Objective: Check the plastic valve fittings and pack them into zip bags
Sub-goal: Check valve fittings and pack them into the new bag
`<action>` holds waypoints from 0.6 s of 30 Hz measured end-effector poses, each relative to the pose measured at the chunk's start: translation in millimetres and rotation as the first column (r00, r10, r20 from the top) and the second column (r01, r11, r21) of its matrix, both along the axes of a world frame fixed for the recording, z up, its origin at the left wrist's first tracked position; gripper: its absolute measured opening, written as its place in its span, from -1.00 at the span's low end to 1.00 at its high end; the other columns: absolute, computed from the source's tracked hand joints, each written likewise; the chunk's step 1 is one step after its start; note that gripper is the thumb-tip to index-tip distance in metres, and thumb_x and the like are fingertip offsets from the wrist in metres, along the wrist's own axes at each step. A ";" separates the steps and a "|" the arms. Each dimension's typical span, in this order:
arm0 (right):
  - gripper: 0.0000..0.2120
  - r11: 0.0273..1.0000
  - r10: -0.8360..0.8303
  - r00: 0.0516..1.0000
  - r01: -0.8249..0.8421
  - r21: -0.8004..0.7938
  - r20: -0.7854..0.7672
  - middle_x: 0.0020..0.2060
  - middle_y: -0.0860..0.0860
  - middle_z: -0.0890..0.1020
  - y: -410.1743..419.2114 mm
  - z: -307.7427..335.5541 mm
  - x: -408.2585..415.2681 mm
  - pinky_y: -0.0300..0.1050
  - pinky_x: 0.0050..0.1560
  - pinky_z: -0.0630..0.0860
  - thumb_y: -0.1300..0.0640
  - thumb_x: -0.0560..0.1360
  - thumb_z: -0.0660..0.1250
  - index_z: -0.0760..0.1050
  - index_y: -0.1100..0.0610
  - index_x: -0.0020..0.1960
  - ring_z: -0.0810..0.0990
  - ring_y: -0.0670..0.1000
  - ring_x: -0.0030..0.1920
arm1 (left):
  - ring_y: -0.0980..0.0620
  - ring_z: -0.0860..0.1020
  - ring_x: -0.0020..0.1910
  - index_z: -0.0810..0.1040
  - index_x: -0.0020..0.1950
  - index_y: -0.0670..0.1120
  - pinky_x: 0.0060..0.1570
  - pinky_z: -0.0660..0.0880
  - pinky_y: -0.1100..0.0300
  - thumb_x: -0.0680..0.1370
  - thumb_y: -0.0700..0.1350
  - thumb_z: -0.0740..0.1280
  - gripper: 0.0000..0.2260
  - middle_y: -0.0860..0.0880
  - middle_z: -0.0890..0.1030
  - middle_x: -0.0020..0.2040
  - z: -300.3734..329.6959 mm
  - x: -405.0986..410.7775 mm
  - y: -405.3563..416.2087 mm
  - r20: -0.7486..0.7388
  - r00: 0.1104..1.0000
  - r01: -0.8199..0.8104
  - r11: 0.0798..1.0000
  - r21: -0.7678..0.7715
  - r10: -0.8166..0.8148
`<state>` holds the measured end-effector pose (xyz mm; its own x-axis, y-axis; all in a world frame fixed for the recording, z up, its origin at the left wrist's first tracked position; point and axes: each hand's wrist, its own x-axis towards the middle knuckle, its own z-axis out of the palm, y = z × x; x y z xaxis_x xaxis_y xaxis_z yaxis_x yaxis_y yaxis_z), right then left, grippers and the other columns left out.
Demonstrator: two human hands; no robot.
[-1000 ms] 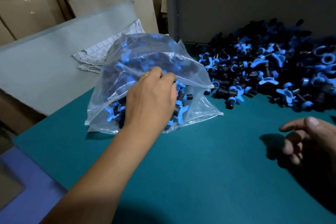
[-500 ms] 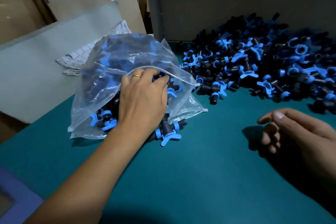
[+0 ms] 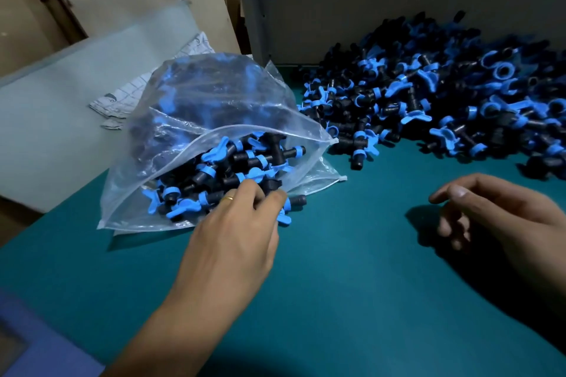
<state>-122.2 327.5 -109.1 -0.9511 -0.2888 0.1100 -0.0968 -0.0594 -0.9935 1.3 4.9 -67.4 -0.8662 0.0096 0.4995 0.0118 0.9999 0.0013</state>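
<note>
Left hand (image 3: 235, 232) curls on fittings (image 3: 232, 174) at the zip bag (image 3: 196, 119) mouth; right hand (image 3: 502, 220) hovers — loose, holding nothing.

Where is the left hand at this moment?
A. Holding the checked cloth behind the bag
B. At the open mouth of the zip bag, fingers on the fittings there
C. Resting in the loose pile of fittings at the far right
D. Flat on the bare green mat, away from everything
B: the left hand sits at the gaping mouth of the zip bag, its fingers curled over the fittings spilling there.
</note>
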 end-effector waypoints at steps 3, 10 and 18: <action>-0.50 1.000 -0.003 1.000 0.003 0.019 -0.014 -0.18 0.25 0.67 -1.2 3.4 2.6 0.22 -0.12 0.50 -0.24 0.58 0.47 0.62 0.19 0.22 0.61 0.17 -0.31 | -0.17 0.56 -0.23 0.67 0.22 -0.08 -0.29 0.52 -0.05 0.48 -0.19 0.49 -0.70 -0.07 0.54 -0.09 -1.7 -10.2 -4.8 -0.110 0.994 0.001 0.997 -0.080 -0.010; -0.45 0.999 0.025 0.999 -0.024 0.035 -0.038 -0.19 0.21 0.68 -6.7 18.8 14.2 0.05 -0.16 0.53 -0.33 0.50 0.49 0.64 0.14 0.15 0.61 0.09 -0.29 | -0.17 0.62 -0.19 0.72 0.13 -0.12 -0.21 0.57 -0.04 0.56 -0.21 0.45 -0.84 -0.06 0.66 -0.09 12.3 -34.7 -37.5 -0.341 0.938 -0.032 0.997 0.070 0.054; -0.63 0.997 0.042 0.999 -0.040 0.068 -0.031 -0.23 0.20 0.68 -13.3 34.5 25.1 -0.24 -0.35 0.51 -0.22 0.52 0.47 0.66 0.10 0.03 0.58 0.06 -0.32 | -0.22 0.53 0.00 0.69 0.25 -0.17 -0.03 0.52 -0.14 0.57 -0.25 0.44 -0.75 -0.14 0.64 0.05 4.7 -70.8 -35.2 -0.327 0.935 0.077 0.977 -0.198 -0.140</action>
<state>-97.1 314.2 -74.6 -0.9346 -0.3350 0.1194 -0.1278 0.0030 -0.9918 -69.5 -30.3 -62.7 -0.6354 0.2109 0.7428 0.0888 0.9756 -0.2010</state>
